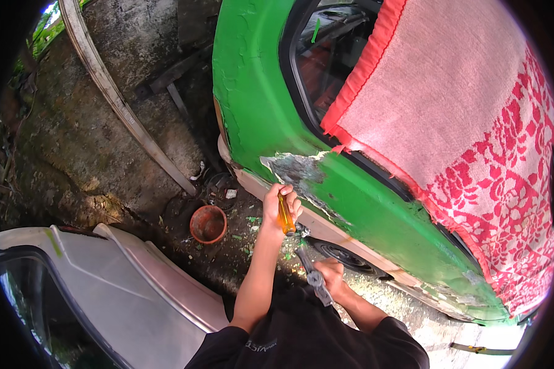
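My left hand (281, 204) is closed around the amber handle of a screwdriver (285, 216), held in front of the lower side of a green car body (252, 117). The handle's butt points back toward me, and its blade is hidden behind my fingers. Just beyond that hand, a rough grey patch (298, 171) shows where the green coating has broken away. Lower and to the right, my right hand (331, 273) is wrapped round a grey metal hammer (316, 279). Its head lies a little apart from the screwdriver's butt.
A red and pink patterned cloth (437, 111) drapes over the car's roof and window. A wheel (345, 255) shows below the panel. On the littered ground stands a reddish-brown pot (208, 224). A pale car (135, 289) is close at left; a long curved strip (114, 95) leans behind.
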Available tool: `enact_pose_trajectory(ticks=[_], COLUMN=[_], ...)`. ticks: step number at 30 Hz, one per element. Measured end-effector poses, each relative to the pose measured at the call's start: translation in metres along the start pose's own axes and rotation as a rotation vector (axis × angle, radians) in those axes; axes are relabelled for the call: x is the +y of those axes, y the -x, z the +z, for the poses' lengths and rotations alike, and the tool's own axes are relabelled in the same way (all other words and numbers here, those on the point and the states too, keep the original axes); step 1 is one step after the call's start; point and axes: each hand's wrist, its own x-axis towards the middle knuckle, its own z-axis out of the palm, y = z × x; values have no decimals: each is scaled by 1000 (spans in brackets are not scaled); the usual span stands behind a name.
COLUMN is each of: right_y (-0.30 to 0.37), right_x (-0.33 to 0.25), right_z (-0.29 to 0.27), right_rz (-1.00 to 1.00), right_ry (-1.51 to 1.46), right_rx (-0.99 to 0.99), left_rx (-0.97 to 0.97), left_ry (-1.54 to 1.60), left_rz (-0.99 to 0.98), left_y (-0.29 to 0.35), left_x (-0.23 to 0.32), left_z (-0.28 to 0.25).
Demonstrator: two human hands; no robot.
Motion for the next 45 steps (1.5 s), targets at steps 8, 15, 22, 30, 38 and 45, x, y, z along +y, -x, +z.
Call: enact_pose_trajectory(ticks=[8,15,22,30,38,45], right_y=[20,16,18,20,23,24], right_x=[22,16,17,2,-7,4], right_z=[4,3,6,2,-7,-27], right_rz=[327,310,305,240,246,252], right_ry=[209,130,51,50,59,-23], right_rx=[18,-1,47,70,135,34], left_rx=[60,109,201,206,291,348], left_ry=[50,-8,-124,-183,-204,-263], left_rz=[95,25,29,24,32,85], left_y=[-10,1,9,8,4,-3], left_x=[19,4,-10,-17,-26,-38], left_z=[-33,-3,19,20,28,29])
